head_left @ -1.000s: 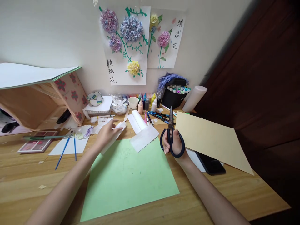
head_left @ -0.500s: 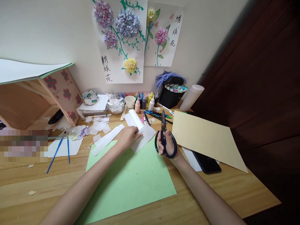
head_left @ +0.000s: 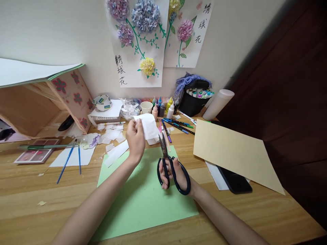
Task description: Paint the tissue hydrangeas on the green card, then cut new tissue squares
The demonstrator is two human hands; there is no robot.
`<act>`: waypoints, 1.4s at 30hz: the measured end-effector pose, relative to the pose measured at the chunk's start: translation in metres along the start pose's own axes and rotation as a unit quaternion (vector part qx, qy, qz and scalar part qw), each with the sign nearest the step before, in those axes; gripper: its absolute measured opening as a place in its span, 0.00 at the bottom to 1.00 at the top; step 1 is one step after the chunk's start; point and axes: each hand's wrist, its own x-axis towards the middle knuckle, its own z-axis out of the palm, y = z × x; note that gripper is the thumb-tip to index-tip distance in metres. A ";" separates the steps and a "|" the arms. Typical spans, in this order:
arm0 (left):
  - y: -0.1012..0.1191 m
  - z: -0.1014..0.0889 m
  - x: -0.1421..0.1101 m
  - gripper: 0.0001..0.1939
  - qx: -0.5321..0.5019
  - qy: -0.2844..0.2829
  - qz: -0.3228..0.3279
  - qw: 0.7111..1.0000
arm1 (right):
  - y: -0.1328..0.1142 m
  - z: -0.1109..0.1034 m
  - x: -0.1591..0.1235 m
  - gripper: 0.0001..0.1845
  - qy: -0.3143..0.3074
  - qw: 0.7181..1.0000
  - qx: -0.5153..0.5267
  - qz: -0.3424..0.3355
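Note:
My left hand (head_left: 136, 139) grips a sheet of white paper (head_left: 149, 126) by its left side, thumb in front, raised over the far part of the desk. The rest of that sheet's far side is hidden. In my right hand (head_left: 176, 173) is a pair of scissors (head_left: 170, 160) with dark handles, fingers through the loops. Their blades are slightly parted and point up toward the paper's lower right corner. Beneath both hands lies a light green sheet (head_left: 143, 204). A white paper strip (head_left: 116, 153) rests at its far left edge.
Left, blue brushes (head_left: 65, 165) lie on white paper near scattered scraps (head_left: 113, 132). At the back stand a paper cup (head_left: 146, 108), paint bottles (head_left: 170, 110) and a black marker case (head_left: 192, 102). Several pens (head_left: 178, 125) lie before them. A tan sheet (head_left: 235, 149) partly covers a phone (head_left: 235, 182) at right.
My left hand has lifted the white paper off the desk and turned upright. The scissors have come left and nearer, and their blades have opened. The view has shifted slightly.

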 end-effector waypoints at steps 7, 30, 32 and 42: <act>-0.007 0.006 -0.014 0.13 0.044 0.021 -0.026 0.999 | 0.014 0.012 -0.004 0.41 -0.029 0.999 -0.016 0.021; -0.012 0.007 -0.020 0.14 0.065 -0.022 -0.032 0.997 | 0.014 0.009 0.003 0.38 0.025 0.998 -0.060 0.002; -0.013 0.006 -0.020 0.14 0.063 -0.024 -0.031 0.997 | 0.011 0.011 0.003 0.38 0.036 0.997 -0.064 0.007; -0.011 0.005 -0.018 0.15 0.071 -0.028 -0.031 0.997 | 0.004 0.015 0.001 0.37 0.037 0.996 -0.079 0.000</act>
